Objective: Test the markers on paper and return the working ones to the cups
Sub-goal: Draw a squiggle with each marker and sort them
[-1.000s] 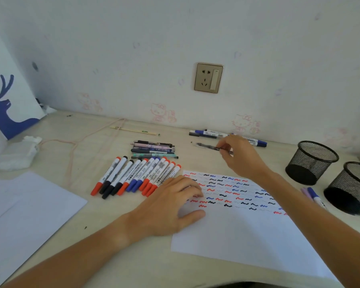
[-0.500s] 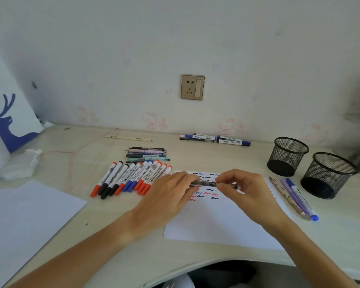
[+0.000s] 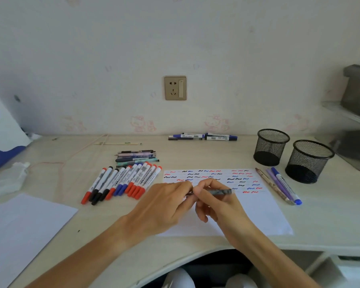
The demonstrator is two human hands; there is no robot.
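- Nearest, the left hand (image 3: 164, 206) and right hand (image 3: 215, 201) meet over the test paper (image 3: 258, 215), both pinching 1 slim grey pen (image 3: 220, 191) held level just above the sheet; fingers of each hand are curled round it.
- Likely step: pulling the cap off or clicking it ready for a test stroke. The pen's left end is hidden between the fingers, so whether a cap is on cannot be told.
- Risk: a sudden release could jerk the tip across the paper or flick the cap off the desk (image 3: 175, 246) edge, which is close below the hands.
- Risk: the sheet is not held down, so a stroke may drag it.
- Farther left, a row of red, black and blue markers (image 3: 121, 182) lies beside the paper; mixing tested with untested ones there would spoil the sorting.
- Right of the paper lie 3 pens (image 3: 279, 186), near 2 mesh cups (image 3: 271, 147); both look empty, though their floors are dark and hard to read.
- Behind the row sits a small pile of pens (image 3: 136, 156), count unclear.
- Farthest, several markers (image 3: 203, 136) lie against the wall.
- Scribbles under the hands are covered.
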